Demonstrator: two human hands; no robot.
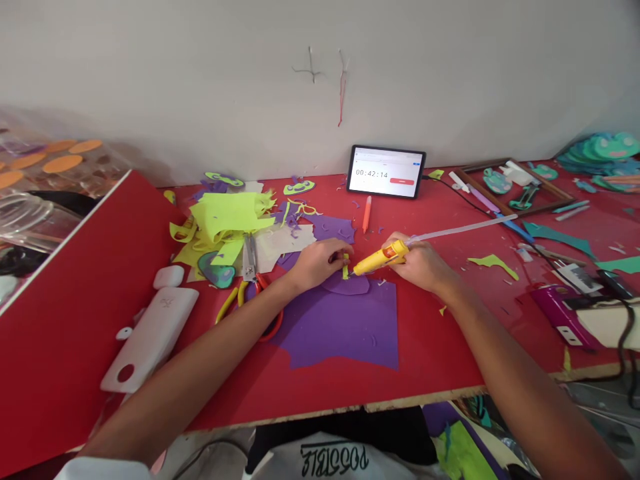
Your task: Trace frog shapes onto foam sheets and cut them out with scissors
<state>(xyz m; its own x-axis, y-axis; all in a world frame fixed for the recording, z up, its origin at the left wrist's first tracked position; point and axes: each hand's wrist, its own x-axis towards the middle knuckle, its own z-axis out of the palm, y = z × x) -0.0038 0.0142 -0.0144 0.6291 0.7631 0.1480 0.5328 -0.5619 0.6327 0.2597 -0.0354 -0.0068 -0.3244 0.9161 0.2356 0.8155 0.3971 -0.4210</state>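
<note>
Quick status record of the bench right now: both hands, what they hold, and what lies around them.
left hand: pinches small yellow-green foam strip
right hand: grips yellow glue gun, nozzle at the strip
under hands: purple foam sheet on red table
left of hands: scissors, yellow-green foam scraps
behind: tablet showing 00:42:14

The tablet (386, 171) propped against the wall shows a timer reading 00:42:14 on its white screen, with a small red button below whose wording is too small to read. At the bottom edge, a white shirt (334, 460) bears black lettering, seen upside down, that reads POSSIBLE
</note>
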